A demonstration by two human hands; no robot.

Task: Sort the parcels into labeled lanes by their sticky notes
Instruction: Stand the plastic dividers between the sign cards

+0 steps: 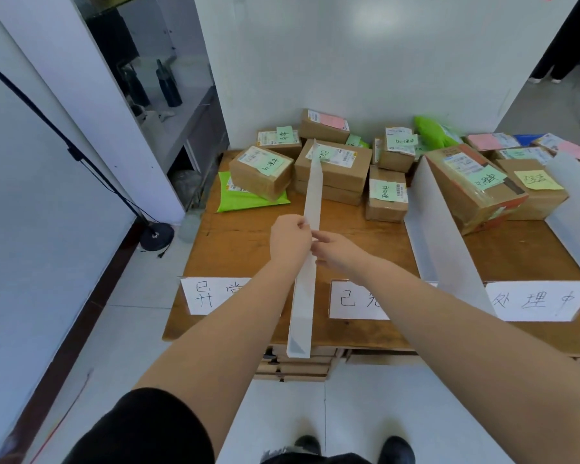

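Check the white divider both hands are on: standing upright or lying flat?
Upright. The divider stands on edge along the table, top edge narrow, left hand and right hand pinching it.

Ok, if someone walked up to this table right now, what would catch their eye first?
Both hands meet at the table's middle: the left hand and right hand hold a long white divider that runs from the near edge back to the parcels. Behind it, brown boxes with green sticky notes crowd the far edge. Along the near edge, handwritten lane labels are taped down.
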